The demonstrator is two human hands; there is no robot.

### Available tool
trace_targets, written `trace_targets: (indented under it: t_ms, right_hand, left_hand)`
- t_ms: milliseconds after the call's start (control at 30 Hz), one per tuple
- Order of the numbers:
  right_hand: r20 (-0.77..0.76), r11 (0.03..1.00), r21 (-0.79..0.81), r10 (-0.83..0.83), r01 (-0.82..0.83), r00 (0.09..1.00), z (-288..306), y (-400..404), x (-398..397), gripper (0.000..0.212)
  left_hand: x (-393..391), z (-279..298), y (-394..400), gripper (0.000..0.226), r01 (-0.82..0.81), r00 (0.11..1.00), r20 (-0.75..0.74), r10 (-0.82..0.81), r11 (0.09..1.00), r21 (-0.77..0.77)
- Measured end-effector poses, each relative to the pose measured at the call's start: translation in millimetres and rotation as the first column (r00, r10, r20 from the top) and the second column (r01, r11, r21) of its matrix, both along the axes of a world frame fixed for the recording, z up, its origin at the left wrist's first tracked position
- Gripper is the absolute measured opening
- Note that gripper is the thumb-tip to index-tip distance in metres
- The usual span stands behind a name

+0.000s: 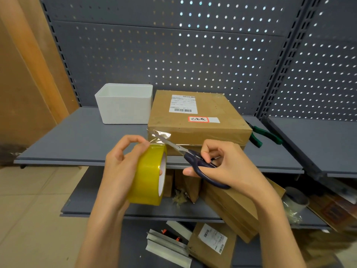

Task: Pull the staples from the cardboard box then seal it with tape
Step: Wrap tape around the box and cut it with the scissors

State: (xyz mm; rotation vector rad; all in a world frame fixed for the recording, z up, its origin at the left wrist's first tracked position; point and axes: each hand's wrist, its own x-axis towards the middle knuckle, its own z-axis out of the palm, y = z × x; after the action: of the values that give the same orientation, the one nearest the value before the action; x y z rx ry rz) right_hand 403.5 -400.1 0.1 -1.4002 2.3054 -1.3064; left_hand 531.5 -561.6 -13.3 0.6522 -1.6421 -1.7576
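Observation:
A flat cardboard box (pixel 195 120) with a shipping label and a red-edged sticker lies on the grey shelf (pixel 81 140). Clear tape runs along its front face. My left hand (pixel 119 163) grips a yellow tape roll (pixel 148 175) just in front of the box's left corner, and a strip of tape (pixel 160 136) stretches from the roll to the box. My right hand (pixel 224 167) holds dark-handled scissors (pixel 195 159), fingers through the loops. The blades point up and left and meet the stretched strip.
A white plastic bin (pixel 125 103) stands left of the box. Green-handled pliers (pixel 264 135) lie to the box's right. Lower shelves hold several cardboard boxes (pixel 231 207), another tape roll (pixel 295 200) and metal strips (pixel 166 246). A pegboard wall (pixel 193 55) backs the shelf.

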Motion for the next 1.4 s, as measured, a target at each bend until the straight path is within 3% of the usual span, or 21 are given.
trace_targets:
  t_ms: [133, 233, 300, 567, 833, 1233, 1400]
  right_hand:
    - [-0.071, 0.985, -0.141, -0.111, 0.101, 0.991, 17, 8, 12, 0.045]
    - [-0.059, 0.896, -0.336, -0.328, 0.291, 0.943, 24, 22, 8, 0.047]
    - [-0.054, 0.832, -0.385, -0.452, 0.4, 0.89, 24, 34, 0, 0.046]
    - [-0.138, 0.672, -0.201, -0.74, 0.713, 0.658, -9, 73, -41, 0.021]
    - [-0.163, 0.608, 0.068, -0.776, 0.791, 0.61, -39, 66, -62, 0.022]
    - [-0.275, 0.559, 0.155, -0.767, 0.814, 0.579, -45, 50, -72, 0.03]
    - [-0.287, 0.598, 0.154, -0.735, 0.787, 0.615, -40, 50, -71, 0.027]
  left_hand:
    - [2, 12, 8, 0.011, 0.01, 0.996, -0.088, -0.011, 1.0, -0.011]
    - [1, 16, 10, 0.014, -0.01, 0.994, -0.108, 0.009, 1.0, -0.015]
    - [1, 16, 9, 0.015, -0.025, 0.995, -0.101, 0.021, 0.999, -0.034]
    - [-9, 18, 14, 0.017, -0.023, 0.993, -0.117, 0.018, 0.999, -0.038]
    - [-14, 17, 14, 0.014, -0.033, 0.995, -0.099, 0.028, 0.998, -0.047]
    - [-15, 10, 4, 0.013, -0.121, 0.99, -0.083, 0.115, 0.99, -0.076]
    - [-11, 9, -4, 0.012, -0.157, 0.985, -0.108, 0.136, 0.962, -0.225]
